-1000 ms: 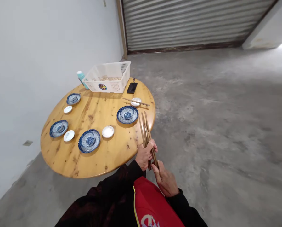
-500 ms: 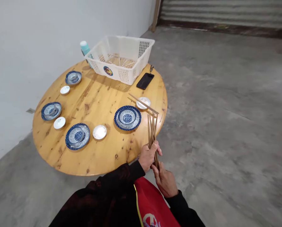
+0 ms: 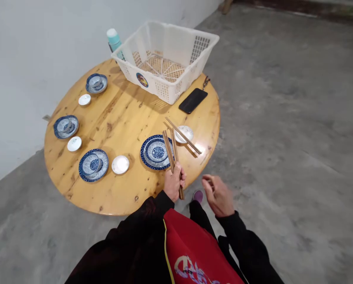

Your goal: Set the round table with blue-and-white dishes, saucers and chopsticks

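My left hand [image 3: 174, 182] is closed around a small bundle of brown wooden chopsticks [image 3: 169, 150], their tips slanting up over a blue-patterned plate [image 3: 148, 161]. Nested on that plate is a smaller blue-and-white bowl [image 3: 158, 152]. Just off the table edge, my right hand [image 3: 219, 196] hovers with loosely curled fingers, thumb and index apart, and nothing visible in it. Beyond the left hand, more chopsticks [image 3: 184, 136] lie slanted across a small white saucer [image 3: 188, 131].
Other settings of blue plates [image 3: 105, 157] and white saucers [image 3: 120, 164] line the left side of the round wooden table [image 3: 123, 193]. A white plastic basket [image 3: 191, 71], a turquoise bottle [image 3: 114, 39] and a black phone [image 3: 193, 100] occupy the back.
My right hand has come away from the chopstick bundle and moved right. The left hand has shifted left with the bundle, now over the near plate. The view has tilted down.
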Available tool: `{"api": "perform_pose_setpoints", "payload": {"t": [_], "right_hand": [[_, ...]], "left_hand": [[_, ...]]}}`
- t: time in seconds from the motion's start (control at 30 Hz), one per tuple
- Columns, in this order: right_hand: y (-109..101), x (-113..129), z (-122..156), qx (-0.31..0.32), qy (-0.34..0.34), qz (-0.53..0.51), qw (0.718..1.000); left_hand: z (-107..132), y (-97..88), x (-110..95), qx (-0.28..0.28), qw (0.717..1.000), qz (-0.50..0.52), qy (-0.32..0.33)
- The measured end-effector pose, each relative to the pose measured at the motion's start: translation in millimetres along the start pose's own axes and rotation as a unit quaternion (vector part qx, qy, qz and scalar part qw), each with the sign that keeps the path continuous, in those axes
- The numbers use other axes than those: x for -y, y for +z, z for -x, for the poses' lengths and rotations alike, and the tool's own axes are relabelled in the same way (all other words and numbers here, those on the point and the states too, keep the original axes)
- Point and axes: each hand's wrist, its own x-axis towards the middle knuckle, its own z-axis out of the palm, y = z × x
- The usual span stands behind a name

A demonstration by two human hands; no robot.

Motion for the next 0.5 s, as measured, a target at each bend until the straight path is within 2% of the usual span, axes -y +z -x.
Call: {"api": "perform_pose_setpoints", "payload": {"t": [0.07, 0.13, 0.2, 0.27, 0.37, 0.5], "right_hand": [[-4, -17, -42, -0.018, 0.0, 0.033, 0.999], [-1, -31, -83, 0.003, 0.015, 0.062, 0.998], [7, -38, -117, 0.061, 0.053, 0.066, 0.995], [16, -40, -140, 0.132, 0.102, 0.019, 0.986], [28, -38, -155, 0.218, 0.133, -0.089, 0.963], [26, -33, -148, 0.27, 0.116, -0.169, 0.941]], "left_hand": [[0, 0.6, -2, -0.022, 1.0, 0.017, 0.012], [1, 2.8, -2, -0.04, 0.999, 0.029, 0.021], [2, 6.9, -1, -0.056, 0.997, 0.043, 0.028], [1, 12.4, 1, -0.074, 0.995, 0.064, 0.032], [-5, 21.6, 4, -0.097, 0.99, 0.096, 0.039], [-20, 33.1, 5, -0.127, 0.984, 0.109, 0.058]]}}
